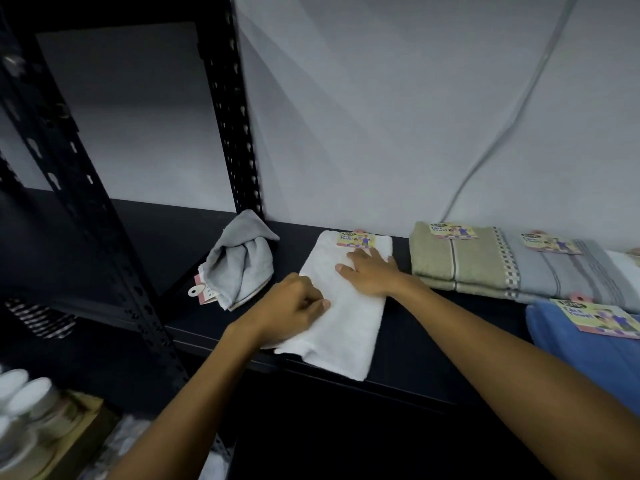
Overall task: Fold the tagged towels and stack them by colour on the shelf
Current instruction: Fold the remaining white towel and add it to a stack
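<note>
5 towels are counted on the shelf (415, 344), 2 hands over 1 of them. The white towel (346, 327) is laid folded across the shelf, tag (356, 239) at the back edge, near end overhanging the front edge. Its left edge is pinched by the curled fingers of the left hand (294, 311). The right hand (372, 273) is pressed flat on its mid/back part, fingers straight, tips just short of the tag. A crumpled grey towel (239, 261) is seen to the left by the post (239, 109); beige (457, 261) and striped grey (561, 271) ones to the right, a blue one (588, 351) at the front-right edge.
</note>
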Demonstrator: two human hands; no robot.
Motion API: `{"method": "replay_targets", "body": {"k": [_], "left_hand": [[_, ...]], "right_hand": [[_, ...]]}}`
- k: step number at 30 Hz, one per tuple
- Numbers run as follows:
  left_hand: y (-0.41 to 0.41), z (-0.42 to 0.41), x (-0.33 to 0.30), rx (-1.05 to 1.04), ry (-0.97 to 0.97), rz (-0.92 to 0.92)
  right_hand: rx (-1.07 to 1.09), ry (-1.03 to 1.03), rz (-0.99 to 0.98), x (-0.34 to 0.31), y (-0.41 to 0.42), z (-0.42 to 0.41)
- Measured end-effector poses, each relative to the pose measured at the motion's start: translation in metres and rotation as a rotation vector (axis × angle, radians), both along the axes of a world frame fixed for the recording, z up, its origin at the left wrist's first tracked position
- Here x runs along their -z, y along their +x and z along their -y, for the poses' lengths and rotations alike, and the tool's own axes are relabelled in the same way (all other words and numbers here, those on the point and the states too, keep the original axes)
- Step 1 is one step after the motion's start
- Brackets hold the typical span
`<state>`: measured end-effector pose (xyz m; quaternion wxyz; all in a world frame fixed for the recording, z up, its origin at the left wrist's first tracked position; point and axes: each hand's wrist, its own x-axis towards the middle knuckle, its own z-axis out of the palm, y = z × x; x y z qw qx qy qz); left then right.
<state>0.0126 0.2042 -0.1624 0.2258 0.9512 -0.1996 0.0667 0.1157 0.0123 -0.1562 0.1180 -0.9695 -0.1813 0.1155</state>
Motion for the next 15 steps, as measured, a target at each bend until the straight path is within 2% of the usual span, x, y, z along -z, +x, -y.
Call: {"method": "replay_targets", "body": {"k": [3,7,11,15], "left_hand": [[-0.003,0.000,0.005,0.003,-0.183,-0.043],[-0.026,-0.010,0.000,-0.053,-0.470,-0.064],[-0.059,-0.019,0.013,-0.106,-0.404,0.171],[-0.084,-0.010,0.028,-0.038,-0.275,0.383]], "right_hand": [[-0.079,-0.029,0.076,0.011,0.008,0.004],[-0.092,0.051,0.228,0.009,0.009,0.013],[-0.068,0.305,0.324,-0.002,-0.029,0.024],[-0.198,0.467,0.338,0.001,-0.108,0.049]]}}
